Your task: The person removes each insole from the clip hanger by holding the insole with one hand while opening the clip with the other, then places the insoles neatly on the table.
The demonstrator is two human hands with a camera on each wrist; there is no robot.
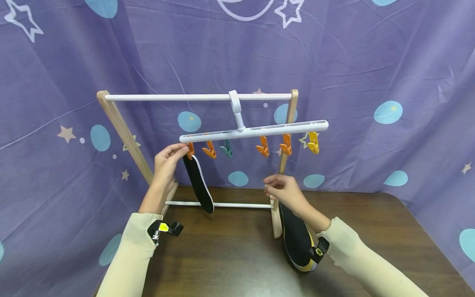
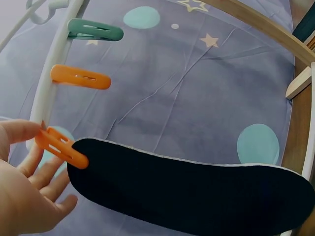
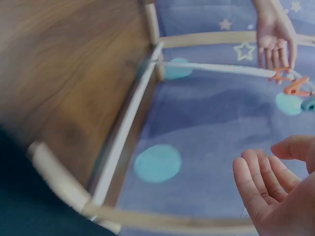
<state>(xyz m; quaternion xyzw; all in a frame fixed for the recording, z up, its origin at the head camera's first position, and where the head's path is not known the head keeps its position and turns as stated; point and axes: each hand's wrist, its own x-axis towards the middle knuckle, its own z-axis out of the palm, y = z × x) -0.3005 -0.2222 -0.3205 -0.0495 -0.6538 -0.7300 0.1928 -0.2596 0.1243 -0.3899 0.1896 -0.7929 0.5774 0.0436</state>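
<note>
My left hand (image 1: 165, 165) pinches the end of an orange clip (image 2: 61, 147) at the left end of the white hanger (image 1: 256, 131). That clip bites the top of a black insole (image 2: 182, 189) with a white edge, which hangs down at a tilt. In the head view, my right hand (image 1: 285, 190) is in the air below the hanger's right half, fingers loosely bent and nothing in them. Along the hanger hang further clips: an orange one (image 1: 209, 149), a green one (image 1: 226, 148), two more orange ones on the right and a yellow one (image 1: 313, 143).
The hanger hooks over the top white bar (image 1: 167, 97) of a wooden rack (image 1: 126, 132) on a brown table (image 1: 230, 255). Beside the rack's right foot, below my right forearm, lies another black insole (image 1: 297, 235) with a yellow-grey edge. A purple curtain (image 1: 356, 82) stands behind.
</note>
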